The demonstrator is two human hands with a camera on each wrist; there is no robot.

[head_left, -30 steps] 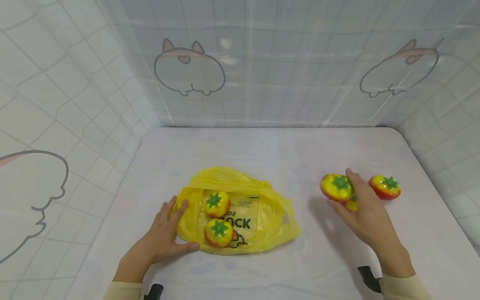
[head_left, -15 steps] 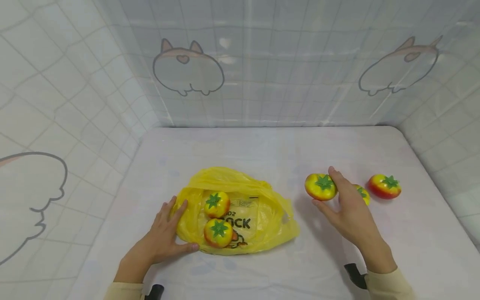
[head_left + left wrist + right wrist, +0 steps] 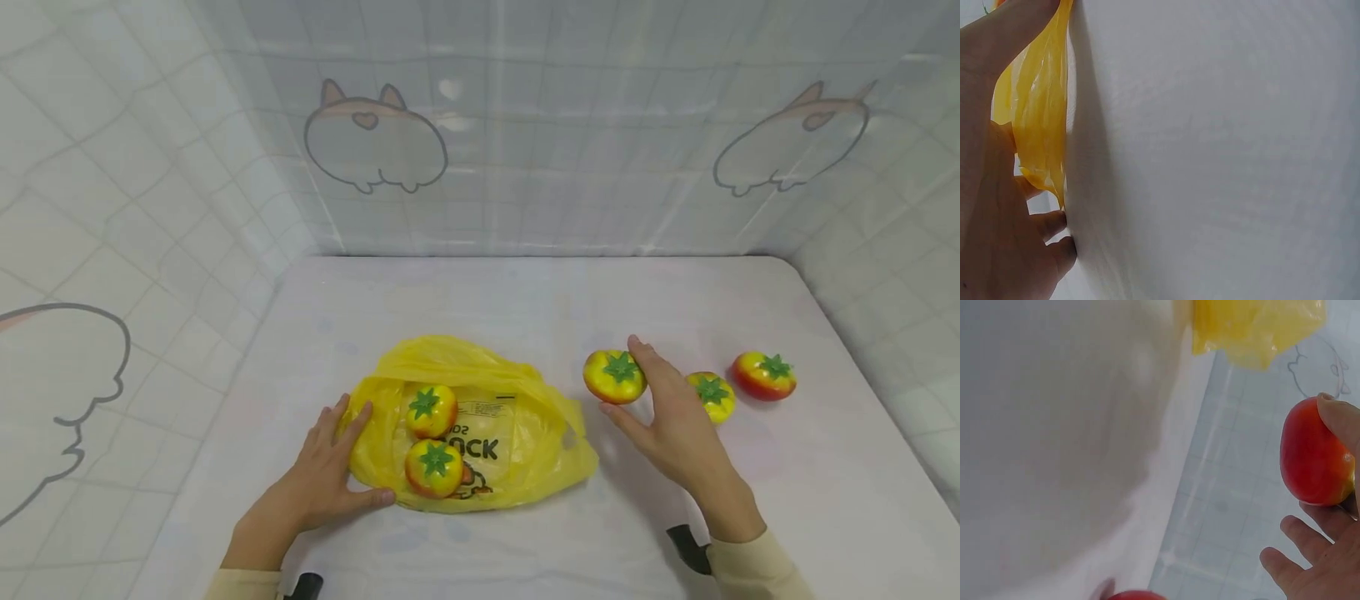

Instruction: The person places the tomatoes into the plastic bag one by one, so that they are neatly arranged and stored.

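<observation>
Over the last 1.0 s, the right hand (image 3: 671,427) has carried the held toy tomato (image 3: 609,379) leftward above the worktop (image 3: 480,304), bringing it near the right end of the yellow plastic bag (image 3: 543,458). The resting toy tomato (image 3: 714,402), mostly covered by that hand 1.0 s ago, now shows nearly whole.

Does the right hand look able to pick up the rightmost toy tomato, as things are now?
Probably not: the right hand grips another toy tomato, and a third toy tomato lies between that hand and the rightmost toy tomato. It likely must release the held one first.
</observation>
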